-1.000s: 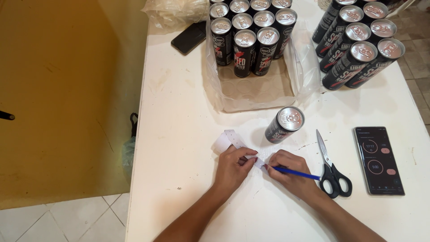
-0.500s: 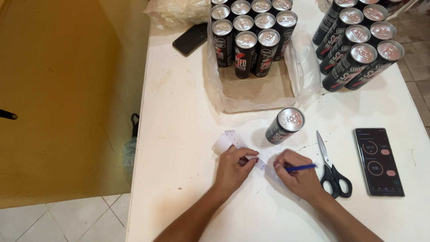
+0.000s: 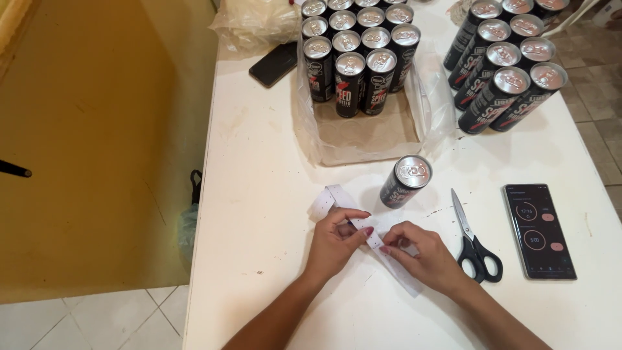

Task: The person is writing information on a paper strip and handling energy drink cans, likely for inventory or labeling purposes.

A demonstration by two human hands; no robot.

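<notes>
Pen gone from right hand (image 3: pixel 424 256); both hands now on strip (image 3: pixel 363 230).
L hand (image 3: pixel 337 236) & R fingers pinching strip, w/ can (image 3: pixel 405 181) just beyond on tabletop (image 3: pixel 259 194).

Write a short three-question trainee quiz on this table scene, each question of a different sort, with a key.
1. True or false: the scissors lie between the right hand and the lit phone.
2. Multiple choice: what do the fingers of both hands pinch? A) a can B) a white paper strip C) the scissors
3. Fill in: the single can nearest the hands stands ____ the cardboard tray.

Key:
1. True.
2. B; the left hand and the right hand hold the strip on the white table.
3. Outside; it stands alone on the table, just in front of the tray.
</notes>
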